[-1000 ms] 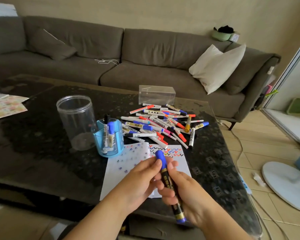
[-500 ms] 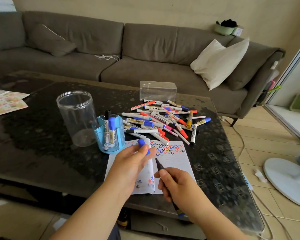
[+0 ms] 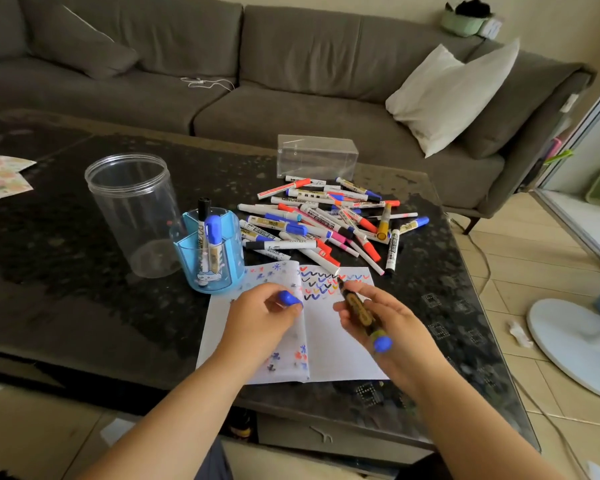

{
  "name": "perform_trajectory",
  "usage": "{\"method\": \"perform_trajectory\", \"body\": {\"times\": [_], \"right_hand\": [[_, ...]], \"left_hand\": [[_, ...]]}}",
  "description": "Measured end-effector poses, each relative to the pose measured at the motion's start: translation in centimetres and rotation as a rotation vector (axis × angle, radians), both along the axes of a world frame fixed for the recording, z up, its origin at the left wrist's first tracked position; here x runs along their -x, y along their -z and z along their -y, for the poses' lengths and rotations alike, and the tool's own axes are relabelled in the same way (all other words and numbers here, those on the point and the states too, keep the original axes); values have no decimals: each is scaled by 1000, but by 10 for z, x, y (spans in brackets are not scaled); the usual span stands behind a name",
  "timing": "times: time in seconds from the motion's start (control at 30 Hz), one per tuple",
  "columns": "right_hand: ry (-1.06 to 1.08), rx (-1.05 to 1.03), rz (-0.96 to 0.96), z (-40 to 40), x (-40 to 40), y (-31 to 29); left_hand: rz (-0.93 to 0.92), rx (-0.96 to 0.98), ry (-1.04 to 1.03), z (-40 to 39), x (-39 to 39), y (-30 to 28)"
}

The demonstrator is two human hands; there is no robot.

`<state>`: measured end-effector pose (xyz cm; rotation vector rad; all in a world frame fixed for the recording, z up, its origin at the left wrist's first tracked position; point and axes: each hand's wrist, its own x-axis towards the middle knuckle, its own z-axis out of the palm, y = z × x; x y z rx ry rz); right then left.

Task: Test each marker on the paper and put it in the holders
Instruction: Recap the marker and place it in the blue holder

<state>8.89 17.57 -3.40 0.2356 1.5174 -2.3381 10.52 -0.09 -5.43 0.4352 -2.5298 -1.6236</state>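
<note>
My right hand grips an uncapped black-and-gold marker with a blue end, its tip over the coloured check marks on the white paper. My left hand rests on the paper's left half and pinches the marker's blue cap. A blue holder with two markers standing in it sits just beyond the paper. A clear round jar stands empty to its left. Several loose markers lie in a pile behind the paper.
A clear rectangular box stands behind the pile on the dark table. Patterned sheets lie at the far left. A grey sofa with a white cushion runs behind. A white fan base and cables are on the floor at right.
I pulled the blue cap off the marker with my left hand. My right hand brought the bare tip forward onto the paper, and my left hand settled on the paper.
</note>
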Motion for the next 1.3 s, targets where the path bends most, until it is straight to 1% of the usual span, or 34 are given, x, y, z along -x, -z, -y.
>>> {"method": "perform_trajectory", "body": {"times": [0.07, 0.13, 0.17, 0.27, 0.3, 0.43, 0.57, 0.67, 0.87, 1.13, 1.3], "right_hand": [[12, 40, 10, -4, 10, 8], [18, -1, -12, -6, 19, 20], [15, -65, -45, -7, 21, 23], [0, -416, -180, -6, 31, 31], [1, -500, -207, -4, 35, 32], [6, -677, -302, 5, 50, 37], [58, -693, -382, 12, 57, 47], [101, -699, -407, 12, 59, 55], [59, -752, -470, 14, 60, 58], [14, -769, -469, 15, 62, 59], [85, -766, -465, 15, 62, 62]], "left_hand": [[-37, 57, 17, -2, 8, 5], [-77, 71, 31, -4, 14, 12], [-103, 80, 44, -6, 15, 14], [-181, 143, 85, -11, 19, 29], [-199, 177, 99, -12, 20, 33], [-255, 255, 140, -10, 24, 45], [-256, 266, 136, -9, 27, 50], [-273, 258, 130, -9, 27, 52], [-293, 268, 119, -9, 27, 54], [-285, 281, 118, -9, 27, 54], [-285, 271, 126, -9, 26, 53]]}}
